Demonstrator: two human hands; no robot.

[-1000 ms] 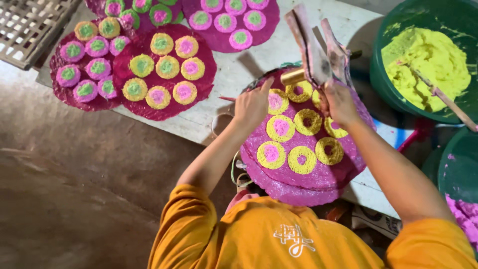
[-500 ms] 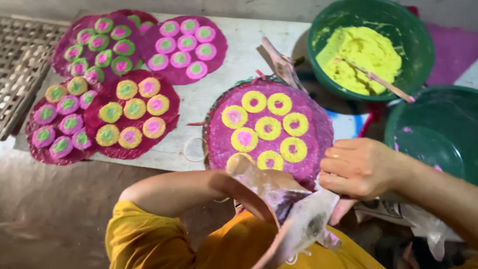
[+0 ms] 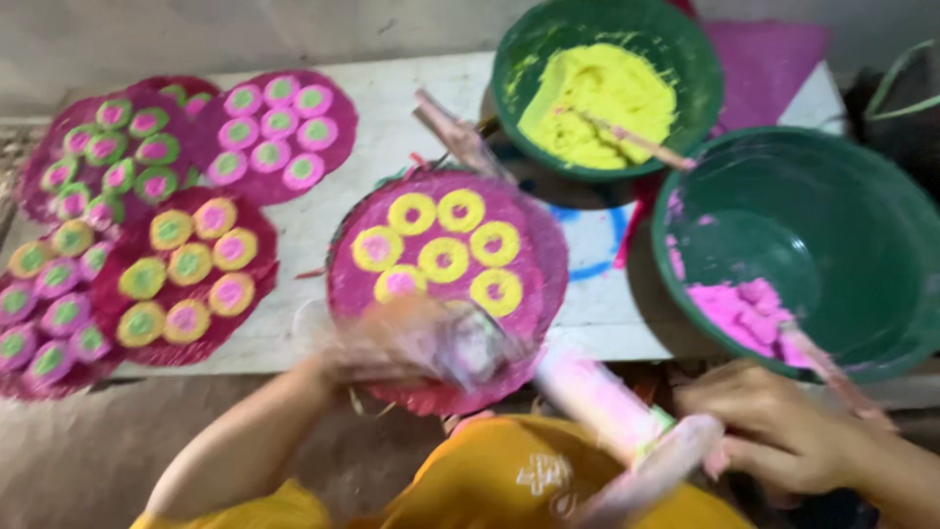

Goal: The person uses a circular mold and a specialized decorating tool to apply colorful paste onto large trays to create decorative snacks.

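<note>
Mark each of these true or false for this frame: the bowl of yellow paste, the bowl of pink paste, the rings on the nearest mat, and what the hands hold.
1. The green bowl of yellow paste has a stick resting in it. True.
2. The larger green bowl is full to the brim with pink paste. False: only a small heap of pink paste lies at its bottom edge.
3. The nearest magenta round mat carries yellow rings. True.
4. Every ring on that mat has a pink centre. False: only some show pink centres.
5. The left hand is empty. False: it holds a blurred piping bag.
6. The right hand grips a pink-smeared tube. True.
</note>
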